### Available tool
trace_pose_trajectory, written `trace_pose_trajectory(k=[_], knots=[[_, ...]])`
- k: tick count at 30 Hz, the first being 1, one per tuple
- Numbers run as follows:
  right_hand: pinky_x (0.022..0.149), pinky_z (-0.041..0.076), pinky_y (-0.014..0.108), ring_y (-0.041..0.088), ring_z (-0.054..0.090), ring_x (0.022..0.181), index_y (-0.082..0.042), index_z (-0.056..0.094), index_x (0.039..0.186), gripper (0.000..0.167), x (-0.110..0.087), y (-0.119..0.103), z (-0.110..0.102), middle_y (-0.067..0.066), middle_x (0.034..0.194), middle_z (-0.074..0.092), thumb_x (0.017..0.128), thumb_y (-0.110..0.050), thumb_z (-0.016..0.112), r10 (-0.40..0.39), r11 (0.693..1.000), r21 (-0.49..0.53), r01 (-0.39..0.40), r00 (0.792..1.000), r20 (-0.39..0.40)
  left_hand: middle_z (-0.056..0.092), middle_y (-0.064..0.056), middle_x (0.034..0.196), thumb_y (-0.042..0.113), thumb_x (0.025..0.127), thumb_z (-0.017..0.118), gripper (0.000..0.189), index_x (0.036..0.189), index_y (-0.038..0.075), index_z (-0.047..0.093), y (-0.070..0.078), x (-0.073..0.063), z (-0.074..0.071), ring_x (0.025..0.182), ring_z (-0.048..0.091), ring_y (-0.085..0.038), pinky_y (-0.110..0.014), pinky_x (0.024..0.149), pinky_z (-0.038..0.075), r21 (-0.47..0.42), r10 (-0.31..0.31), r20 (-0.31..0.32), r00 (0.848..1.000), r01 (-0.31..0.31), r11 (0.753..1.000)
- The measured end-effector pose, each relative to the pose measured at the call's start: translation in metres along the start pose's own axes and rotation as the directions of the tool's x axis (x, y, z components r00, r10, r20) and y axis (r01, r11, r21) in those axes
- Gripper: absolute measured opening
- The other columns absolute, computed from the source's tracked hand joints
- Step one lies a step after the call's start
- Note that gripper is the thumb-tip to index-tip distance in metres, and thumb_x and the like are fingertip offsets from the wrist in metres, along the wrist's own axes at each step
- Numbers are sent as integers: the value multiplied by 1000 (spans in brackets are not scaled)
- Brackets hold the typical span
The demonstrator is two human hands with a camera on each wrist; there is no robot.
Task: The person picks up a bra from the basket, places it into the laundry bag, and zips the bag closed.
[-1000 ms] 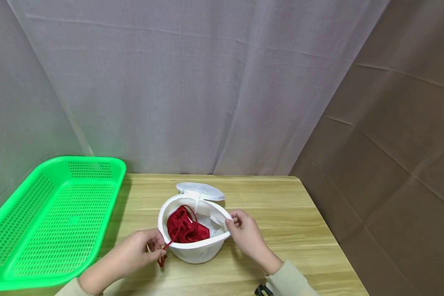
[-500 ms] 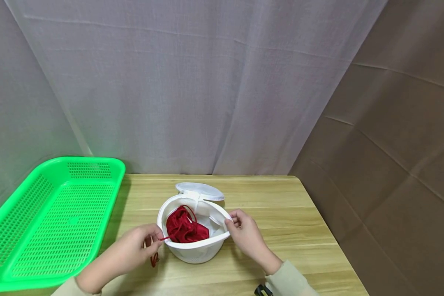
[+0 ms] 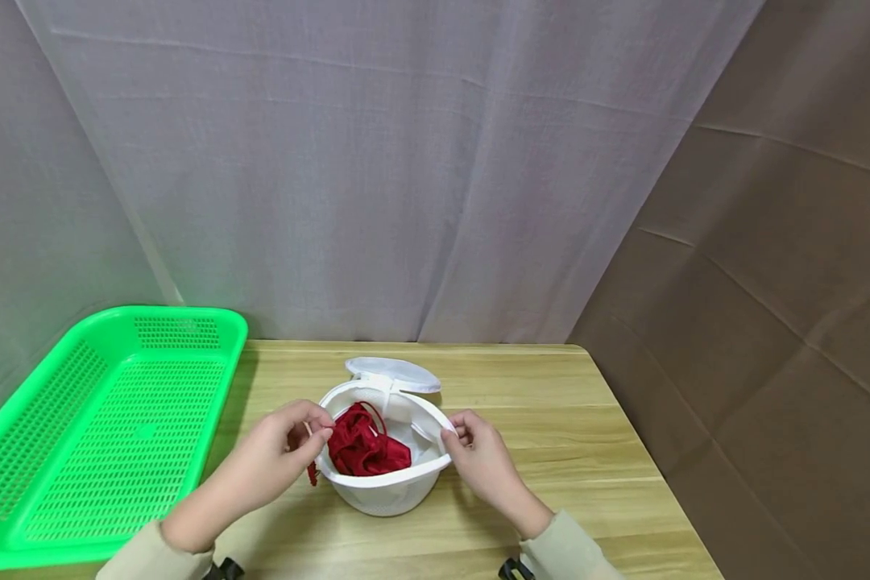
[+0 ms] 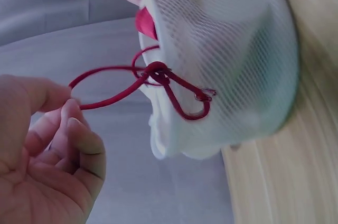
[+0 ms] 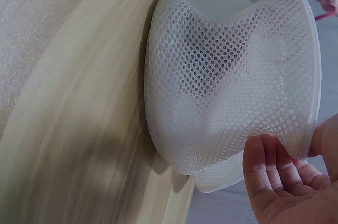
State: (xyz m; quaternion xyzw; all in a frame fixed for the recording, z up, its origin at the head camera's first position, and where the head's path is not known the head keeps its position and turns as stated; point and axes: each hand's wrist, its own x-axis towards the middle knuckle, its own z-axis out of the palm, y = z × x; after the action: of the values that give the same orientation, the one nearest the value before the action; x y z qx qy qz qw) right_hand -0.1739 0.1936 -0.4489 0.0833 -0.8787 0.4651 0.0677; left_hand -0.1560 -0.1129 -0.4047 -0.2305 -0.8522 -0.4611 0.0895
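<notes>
A white mesh laundry bag (image 3: 384,498) stands open-topped on the table, its round lid flap (image 3: 400,375) folded out at the back. Inside it lies a crumpled dark red drawstring pouch (image 3: 370,453). My left hand (image 3: 283,447), at the bag's left rim, pinches a loop of red cord (image 4: 108,100) between thumb and fingers. A knotted end of that cord hangs down outside the mesh wall in the left wrist view. On the opposite side, my right hand (image 3: 482,463) grips the bag's rim, thumb on one face and fingers on the other.
A green perforated plastic basket (image 3: 210,427) stands to the left on the wood-grain table (image 3: 551,419). Grey cloth (image 3: 377,177) hangs behind the table, and a brown panel (image 3: 761,290) rises along its right side.
My left hand has moved up and slightly right with the cord, from beside the bag's front left to its left rim. The right hand keeps its grip in place.
</notes>
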Motion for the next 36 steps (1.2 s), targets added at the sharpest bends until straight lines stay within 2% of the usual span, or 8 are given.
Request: trace_pose_trajectory(k=[10,13,16,20,23,25,30,36], knots=[[57,50,25,15,57,68,-5,64,94,5,-1,2,1,-1,77,59,89,-4,66,17,1000,2,-17,1000,8,61,4,78,9,91,66,5,96,11,66,15,25,7,70,58,-12,-26,63,51,-157,-64,-117,991,45,987],[57,50,24,14,57,68,-5,64,94,4,-1,3,1,-1,77,60,90,-5,65,16,1000,4,-16,1000,4,62,1,80,9,92,66,5,97,9,66,17,30,10,73,59,-13,-26,65,52,-208,-78,-130,988,50,977],[57,50,24,13,56,67,-4,64,93,4,-1,4,1,-1,77,60,90,-5,66,11,1000,5,-11,1000,1,62,-1,80,5,91,65,5,96,7,66,12,35,15,73,60,-14,-26,65,53,-239,-74,-123,990,43,970],[57,50,24,12,56,67,-3,64,93,5,-1,4,1,0,77,60,90,-6,66,1,1000,11,-1,1000,-1,61,2,81,1,89,65,9,92,9,65,-4,37,24,72,58,-13,-26,64,52,-170,-48,-95,994,31,985],[57,50,24,12,56,67,-2,64,93,5,-1,4,1,0,77,60,90,-6,66,-6,1000,12,6,1000,0,58,5,82,1,88,66,9,90,10,65,-17,35,32,73,56,-10,-26,65,51,-49,-6,-47,999,4,999],[57,50,24,12,56,68,-3,64,93,5,-1,4,1,-1,77,60,90,-7,65,-2,1000,10,2,1000,1,56,7,82,2,88,67,9,88,11,65,-22,32,37,75,54,-9,-27,67,50,42,28,2,1000,-28,999],[57,50,24,13,56,68,-5,64,94,4,-1,4,1,-1,77,60,90,-5,65,17,1000,6,-17,1000,4,57,10,85,5,86,70,11,86,15,65,-30,27,44,82,55,-9,-32,74,50,218,102,102,990,-122,968],[56,49,22,13,55,68,-3,64,93,4,-1,5,1,1,77,59,90,-5,65,14,1000,3,-14,1000,5,63,6,93,8,81,75,12,85,17,67,-32,28,44,95,54,-19,-41,88,43,293,180,49,982,-187,938]])
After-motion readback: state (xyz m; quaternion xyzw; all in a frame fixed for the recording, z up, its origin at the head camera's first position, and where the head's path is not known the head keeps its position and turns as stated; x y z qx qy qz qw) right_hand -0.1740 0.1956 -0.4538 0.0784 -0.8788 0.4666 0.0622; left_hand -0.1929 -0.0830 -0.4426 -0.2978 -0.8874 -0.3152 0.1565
